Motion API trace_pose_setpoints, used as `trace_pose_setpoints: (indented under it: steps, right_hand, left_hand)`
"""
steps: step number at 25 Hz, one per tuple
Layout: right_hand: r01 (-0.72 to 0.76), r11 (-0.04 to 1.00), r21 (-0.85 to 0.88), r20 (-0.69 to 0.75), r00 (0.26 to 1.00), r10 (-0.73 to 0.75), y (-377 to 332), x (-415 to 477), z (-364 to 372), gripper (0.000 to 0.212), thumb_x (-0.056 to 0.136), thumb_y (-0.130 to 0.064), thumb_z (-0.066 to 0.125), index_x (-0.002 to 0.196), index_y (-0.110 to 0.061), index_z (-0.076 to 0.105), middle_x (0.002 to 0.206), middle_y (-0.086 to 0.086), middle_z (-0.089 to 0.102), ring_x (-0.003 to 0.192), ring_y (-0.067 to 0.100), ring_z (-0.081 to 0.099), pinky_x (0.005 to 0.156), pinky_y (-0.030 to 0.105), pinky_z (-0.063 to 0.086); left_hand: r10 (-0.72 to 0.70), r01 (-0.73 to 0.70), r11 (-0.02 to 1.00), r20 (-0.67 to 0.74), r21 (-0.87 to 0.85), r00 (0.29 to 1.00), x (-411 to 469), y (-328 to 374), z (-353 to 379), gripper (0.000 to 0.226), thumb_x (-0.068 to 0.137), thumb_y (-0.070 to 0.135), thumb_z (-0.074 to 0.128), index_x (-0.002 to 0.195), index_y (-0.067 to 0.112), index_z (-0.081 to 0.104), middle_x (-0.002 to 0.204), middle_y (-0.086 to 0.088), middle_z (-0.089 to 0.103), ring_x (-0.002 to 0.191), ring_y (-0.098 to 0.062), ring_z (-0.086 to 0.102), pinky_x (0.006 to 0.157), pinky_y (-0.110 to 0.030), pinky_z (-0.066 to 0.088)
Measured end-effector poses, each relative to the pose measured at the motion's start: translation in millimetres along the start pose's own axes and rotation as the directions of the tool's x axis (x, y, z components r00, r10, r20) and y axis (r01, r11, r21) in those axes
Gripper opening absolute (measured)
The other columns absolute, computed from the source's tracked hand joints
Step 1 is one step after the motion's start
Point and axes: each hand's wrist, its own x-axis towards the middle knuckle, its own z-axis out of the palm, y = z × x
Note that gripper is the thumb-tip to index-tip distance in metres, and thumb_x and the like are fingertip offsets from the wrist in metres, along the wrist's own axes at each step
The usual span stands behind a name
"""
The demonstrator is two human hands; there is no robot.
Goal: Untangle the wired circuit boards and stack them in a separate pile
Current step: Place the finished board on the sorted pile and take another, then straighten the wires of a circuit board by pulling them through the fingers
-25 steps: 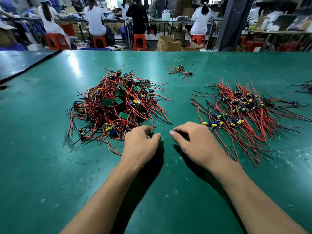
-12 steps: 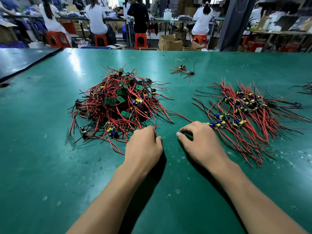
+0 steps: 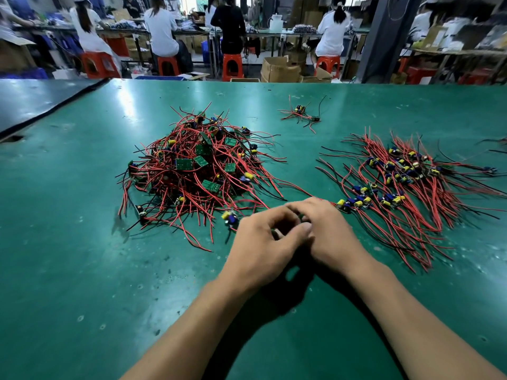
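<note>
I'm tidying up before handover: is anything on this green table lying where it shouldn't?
Yes. A small clump of wired boards lies alone at the far side of the table, apart from both the tangled heap on the left and the sorted pile on the right.

Two hands, the left hand (image 3: 263,242) and the right hand (image 3: 329,231), over one green table (image 3: 68,256). Three gatherings of wired boards fully in view: one tangled heap (image 3: 197,171), one spread pile (image 3: 406,187) and one small cluster (image 3: 300,115) at the back, the boards in the two larger ones too overlapped to count. Beyond the table, four orange stools (image 3: 231,65) plainly countable and four people (image 3: 162,26) with backs turned, three in white tops and one in black, others too cut off to count
</note>
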Motion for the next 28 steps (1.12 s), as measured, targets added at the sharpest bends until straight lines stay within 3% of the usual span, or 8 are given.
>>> trace_pose_setpoints:
  steps: [3, 5, 9, 13, 16, 21, 24, 28]
  right_hand:
    - [0.102, 0.992, -0.071, 0.137, 0.986, -0.091, -1.4, 2.2, 1.3, 0.076, 0.070, -0.056, 0.036, 0.139, -0.030, 0.054, 0.124, -0.001, 0.059, 0.115, 0.023, 0.053, 0.098, 0.043, 0.043]
    - [0.131, 0.987, -0.094, 0.143, 0.983, -0.117, 0.5, 3.6, 3.4, 0.069, 0.075, -0.050, 0.043, 0.140, -0.032, 0.053, 0.124, -0.005, 0.059, 0.116, 0.018, 0.053, 0.099, 0.041, 0.044]
    - [0.087, 0.985, 0.147, 0.033, 0.995, -0.093, -1.4, -1.9, 0.7, 0.063, 0.075, -0.031, 0.056, 0.137, -0.026, 0.059, 0.120, -0.002, 0.065, 0.114, 0.019, 0.059, 0.100, 0.038, 0.046]
    - [0.035, 0.968, 0.250, 0.090, 0.994, -0.059, -11.4, -5.4, -6.9, 0.069, 0.070, -0.048, 0.046, 0.138, -0.039, 0.056, 0.119, -0.005, 0.067, 0.113, 0.021, 0.059, 0.102, 0.046, 0.041]
    - [0.068, 0.982, 0.176, 0.096, 0.992, -0.086, -12.7, -6.4, -7.3, 0.046, 0.073, -0.045, 0.050, 0.107, -0.029, 0.075, 0.110, -0.009, 0.071, 0.107, 0.017, 0.061, 0.100, 0.046, 0.040]
    - [-0.077, 0.845, 0.529, 0.052, 0.997, 0.058, -1.9, -5.1, -7.8, 0.017, 0.087, -0.011, 0.074, 0.104, -0.014, 0.077, 0.097, 0.006, 0.077, 0.092, 0.026, 0.071, 0.092, 0.045, 0.055]
    - [-0.087, 0.803, 0.589, -0.097, 0.979, 0.178, -2.1, -1.5, -10.2, 0.010, 0.094, -0.018, 0.068, 0.093, -0.019, 0.077, 0.086, 0.006, 0.077, 0.075, 0.021, 0.067, 0.072, 0.025, 0.053]
    - [-0.041, 0.453, 0.891, -0.151, 0.913, 0.380, -0.8, 5.2, -21.9, 0.015, 0.100, -0.023, 0.058, 0.096, -0.018, 0.072, 0.091, -0.003, 0.078, 0.060, 0.003, 0.056, 0.056, 0.013, 0.043]
  left_hand:
    - [-0.071, 0.132, 0.938, 0.198, -0.320, 0.978, -4.1, 10.3, 6.3, 0.022, 0.087, 0.028, 0.068, 0.069, 0.016, 0.067, 0.062, -0.001, 0.067, 0.044, -0.006, 0.052, 0.047, -0.018, 0.040]
    - [-0.091, 0.213, 0.877, 0.286, -0.430, 0.954, -2.8, 12.7, 1.3, 0.025, 0.087, 0.031, 0.066, 0.065, 0.020, 0.068, 0.063, -0.003, 0.068, 0.045, -0.010, 0.049, 0.047, -0.020, 0.038]
    - [-0.151, 0.336, 0.811, 0.384, -0.479, 0.911, -1.3, 13.8, -4.8, 0.028, 0.086, 0.036, 0.065, 0.062, 0.022, 0.067, 0.063, -0.003, 0.068, 0.042, -0.009, 0.046, 0.043, -0.020, 0.035]
    - [-0.188, 0.378, 0.804, 0.408, -0.459, 0.893, -2.1, 10.4, -3.6, 0.031, 0.085, 0.037, 0.065, 0.058, 0.021, 0.064, 0.055, -0.005, 0.062, 0.040, -0.009, 0.046, 0.042, -0.019, 0.035]
    - [-0.189, 0.348, 0.810, 0.351, -0.473, 0.917, -0.4, 6.6, -5.5, 0.027, 0.087, 0.033, 0.066, 0.063, 0.020, 0.068, 0.056, -0.003, 0.062, 0.040, -0.009, 0.046, 0.041, -0.019, 0.034]
    - [-0.287, 0.249, 0.889, -0.044, -0.385, 0.957, 5.9, -5.9, -10.0, 0.014, 0.094, 0.024, 0.063, 0.084, 0.016, 0.070, 0.060, -0.003, 0.063, 0.044, -0.016, 0.047, 0.041, -0.020, 0.037]
    - [-0.286, 0.243, 0.902, -0.074, -0.357, 0.955, 7.7, -7.6, -11.5, 0.019, 0.095, 0.029, 0.061, 0.087, 0.015, 0.070, 0.061, -0.002, 0.063, 0.050, -0.015, 0.050, 0.045, -0.023, 0.042]
    - [-0.336, 0.302, 0.890, -0.043, -0.342, 0.941, 10.8, -9.9, -10.4, 0.028, 0.096, 0.032, 0.058, 0.090, 0.006, 0.069, 0.058, 0.004, 0.063, 0.054, -0.012, 0.053, 0.049, -0.023, 0.045]
